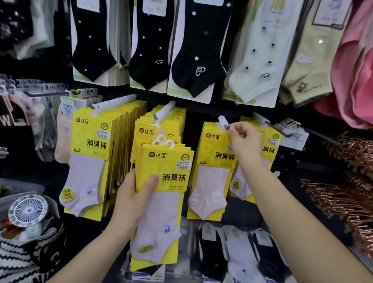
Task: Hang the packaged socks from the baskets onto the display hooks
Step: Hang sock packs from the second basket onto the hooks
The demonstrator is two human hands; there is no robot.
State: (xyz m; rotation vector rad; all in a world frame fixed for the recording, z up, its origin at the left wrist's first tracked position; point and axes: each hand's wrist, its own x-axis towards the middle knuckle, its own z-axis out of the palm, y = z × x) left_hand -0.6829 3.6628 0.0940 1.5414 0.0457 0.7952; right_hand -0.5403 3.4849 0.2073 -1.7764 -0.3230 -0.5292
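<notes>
Sock packs [172, 163] stand upright in left grip [131, 193]; right grip [244, 142] pinches hung pack [213, 167].

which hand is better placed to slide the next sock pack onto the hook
Right, probably. The right hand sits at the hook tip, pinching the top of a sock pack there. The left hand is lower, its grip taken up by the stack of packs.
</notes>
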